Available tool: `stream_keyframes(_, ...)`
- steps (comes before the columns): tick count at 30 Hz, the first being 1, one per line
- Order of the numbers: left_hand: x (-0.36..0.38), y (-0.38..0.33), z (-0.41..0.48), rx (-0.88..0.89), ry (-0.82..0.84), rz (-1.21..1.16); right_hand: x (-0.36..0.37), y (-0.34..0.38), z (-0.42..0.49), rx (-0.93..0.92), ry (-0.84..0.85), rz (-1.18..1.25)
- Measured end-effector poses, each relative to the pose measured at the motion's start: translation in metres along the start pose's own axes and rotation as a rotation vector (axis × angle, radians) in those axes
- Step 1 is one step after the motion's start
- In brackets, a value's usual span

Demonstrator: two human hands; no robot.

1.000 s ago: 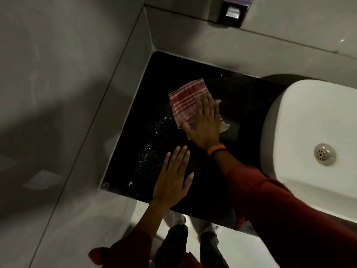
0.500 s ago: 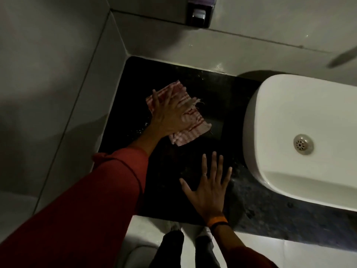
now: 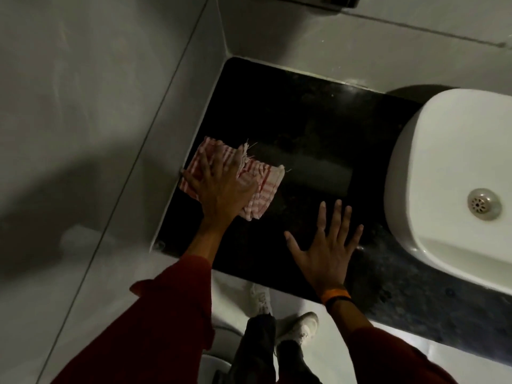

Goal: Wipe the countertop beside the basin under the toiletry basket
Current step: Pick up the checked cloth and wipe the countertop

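Observation:
The black countertop (image 3: 304, 120) lies in the corner between the left wall and the white basin (image 3: 443, 162). A red-and-white striped cloth (image 3: 263, 187) is spread on its left part, touching the wall edge. My left hand (image 3: 221, 187) presses flat on the cloth, fingers spread toward the wall. My right hand (image 3: 327, 250), with an orange wristband, rests open and flat on the bare counter near the front edge, just left of the basin. No toiletry basket stands on the counter.
Grey tiled walls (image 3: 110, 106) close in the counter at the left and back. A dark fixture (image 3: 332, 0) hangs on the back wall at the top edge. The basin drain (image 3: 483, 203) shows at right. My shoes (image 3: 302, 325) are on the floor below the counter's front edge.
The cloth passed from my right hand to my left hand. My left hand has since slid it left and nearer, up to the wall edge. My right hand now rests flat by the basin.

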State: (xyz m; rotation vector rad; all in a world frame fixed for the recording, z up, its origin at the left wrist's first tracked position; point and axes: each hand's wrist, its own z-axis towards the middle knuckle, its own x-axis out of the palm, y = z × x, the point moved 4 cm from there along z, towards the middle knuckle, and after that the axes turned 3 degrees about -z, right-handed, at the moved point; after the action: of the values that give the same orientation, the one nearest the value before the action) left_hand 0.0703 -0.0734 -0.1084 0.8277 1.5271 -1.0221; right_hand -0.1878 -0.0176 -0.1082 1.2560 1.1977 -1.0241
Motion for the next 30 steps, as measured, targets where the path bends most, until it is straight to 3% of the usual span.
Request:
stream_keyframes(11,0.004,0.010,-0.121,-0.444,0.083,-0.113,0.004,-0.004,-0.003,-0.034,0.057,0.073)
stream_keyframes(19,-0.029,-0.006,-0.145,-0.689,0.308,-0.581,-0.019,0.064,-0.056,-0.297,-0.026,0.264)
stream_keyframes(21,-0.049,0.006,-0.137,-0.690,0.256,-0.587,-0.014,0.099,-0.071,-0.418,0.025,0.279)
stream_keyframes(25,-0.075,0.038,-0.116,-0.564,-0.134,-0.709,0.019,0.153,-0.090,-0.580,0.194,0.204)
stream_keyframes(30,-0.073,0.050,-0.091,-0.546,-0.107,-0.730,0.029,0.122,-0.087,-0.754,0.161,0.210)
